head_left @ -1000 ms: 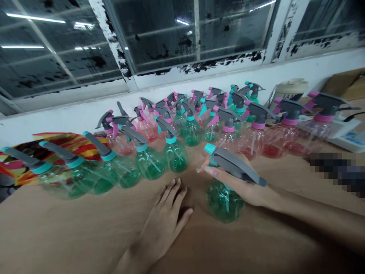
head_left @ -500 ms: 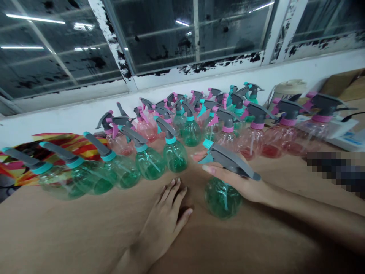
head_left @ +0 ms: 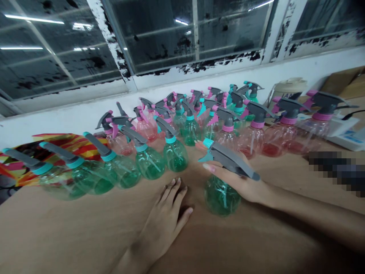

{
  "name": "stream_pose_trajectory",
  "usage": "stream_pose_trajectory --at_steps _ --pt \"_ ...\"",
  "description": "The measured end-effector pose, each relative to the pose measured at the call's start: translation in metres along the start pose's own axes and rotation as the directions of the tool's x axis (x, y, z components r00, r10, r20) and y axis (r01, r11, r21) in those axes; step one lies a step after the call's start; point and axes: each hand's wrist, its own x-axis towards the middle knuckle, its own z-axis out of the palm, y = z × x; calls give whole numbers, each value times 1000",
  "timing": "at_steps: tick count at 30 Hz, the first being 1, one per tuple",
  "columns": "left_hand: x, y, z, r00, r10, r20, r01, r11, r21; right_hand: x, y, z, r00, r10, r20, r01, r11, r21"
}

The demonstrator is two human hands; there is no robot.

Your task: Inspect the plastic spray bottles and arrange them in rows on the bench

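My right hand (head_left: 242, 182) is wrapped round the neck of a green spray bottle (head_left: 222, 198) with a grey and turquoise trigger head. That bottle is upright, green liquid and a dip tube showing through its clear round body. Flat on the wooden table (head_left: 85, 236) lies my left hand (head_left: 164, 217), fingers apart, holding nothing. Just beyond its fingertips a row of green spray bottles (head_left: 149, 163) runs off to the left. Close behind my right hand stand pink spray bottles (head_left: 255, 139) in a row; its far fingers are partly hidden by the trigger head.
More pink and green spray bottles (head_left: 191, 129) crowd together near the wall. A colourful cloth (head_left: 88, 142) lies at the left. On the right are a white jar (head_left: 289, 88), a cardboard box (head_left: 342, 85), a white device (head_left: 348, 133) and a blurred-out dark patch (head_left: 339, 169).
The bottle in my right hand has barely shifted, and the fingers behind its head have moved slightly. My left hand stays in place.
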Motion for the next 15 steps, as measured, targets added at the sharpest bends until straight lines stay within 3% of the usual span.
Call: stream_pose_trajectory --at_steps 7,15 --pt "0 1 -2 1000 -3 20 3 1000 -18 7 4 -3 1000 17 3 -18 988 153" --pt "-1 2 0 1000 -9 5 9 1000 -3 15 10 -12 997 40 -59 -39 999 17"
